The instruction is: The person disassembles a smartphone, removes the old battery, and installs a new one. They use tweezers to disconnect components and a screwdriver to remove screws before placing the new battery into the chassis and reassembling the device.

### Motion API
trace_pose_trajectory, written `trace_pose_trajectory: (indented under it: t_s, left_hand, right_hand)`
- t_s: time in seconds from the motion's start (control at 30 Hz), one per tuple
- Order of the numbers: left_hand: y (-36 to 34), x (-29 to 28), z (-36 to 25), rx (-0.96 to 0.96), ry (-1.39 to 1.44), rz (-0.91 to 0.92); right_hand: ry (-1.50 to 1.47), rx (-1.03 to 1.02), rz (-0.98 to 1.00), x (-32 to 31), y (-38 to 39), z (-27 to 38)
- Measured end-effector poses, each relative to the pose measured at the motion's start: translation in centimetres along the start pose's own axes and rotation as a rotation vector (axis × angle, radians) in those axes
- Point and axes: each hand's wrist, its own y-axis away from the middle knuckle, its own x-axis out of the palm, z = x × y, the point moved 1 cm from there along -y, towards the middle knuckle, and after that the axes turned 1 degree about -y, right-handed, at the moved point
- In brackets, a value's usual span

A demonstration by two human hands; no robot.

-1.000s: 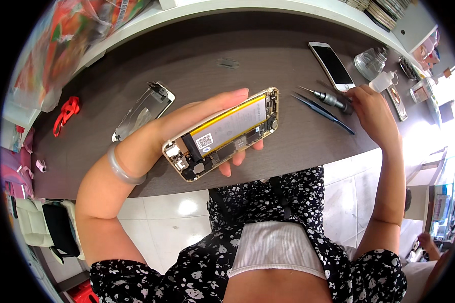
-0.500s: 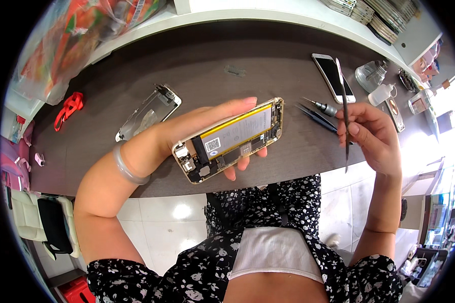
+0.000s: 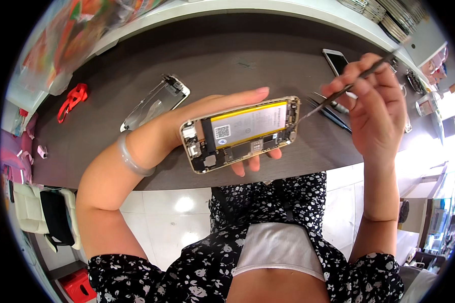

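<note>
My left hand [image 3: 215, 103] is closed around an opened phone body [image 3: 240, 134], with its thumb along the upper edge and fingertips showing below. The battery [image 3: 250, 122] and circuit boards inside it face up at me. Pinched in my right hand [image 3: 376, 96] is a thin dark pry tool [image 3: 356, 82], held slantwise. The lower-left tip of that tool reaches the phone's right end; whether it touches, I cannot tell. Beneath my right hand lie tweezers [image 3: 336, 118] and a small screwdriver [image 3: 337, 106], partly hidden.
The detached phone screen [image 3: 156, 101] lies left of the phone, and a red strap [image 3: 73, 102] farther left. At the back right rests a white phone [image 3: 334, 60], partly behind my hand. A clear jar [image 3: 427, 104] stands at the right. A plastic bag [image 3: 68, 45] hangs over the far left.
The pry tool has swung from upright to slanted, its tip now at the phone's right end. My right hand has risen and turned. The phone appears slightly farther right and more level.
</note>
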Motion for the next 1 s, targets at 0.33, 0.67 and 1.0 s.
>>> trace_pose_trajectory:
  t_s: [0.33, 0.67, 1.0]
  left_hand:
    - [0.5, 0.8, -0.5, 0.023, -0.026, -0.011]
    - [1.0, 0.5, 0.1, 0.142, -0.051, 0.002]
    - [1.5, 1.7, -0.8, 0.07, -0.158, -0.071]
  right_hand:
    - [0.173, -0.401, 0.23, 3.0, -0.6, -0.8]
    - [0.35, -0.43, 0.31, 3.8, -0.6, -0.4]
    - [0.23, -0.04, 0.226, 3.1, -4.4, -0.7]
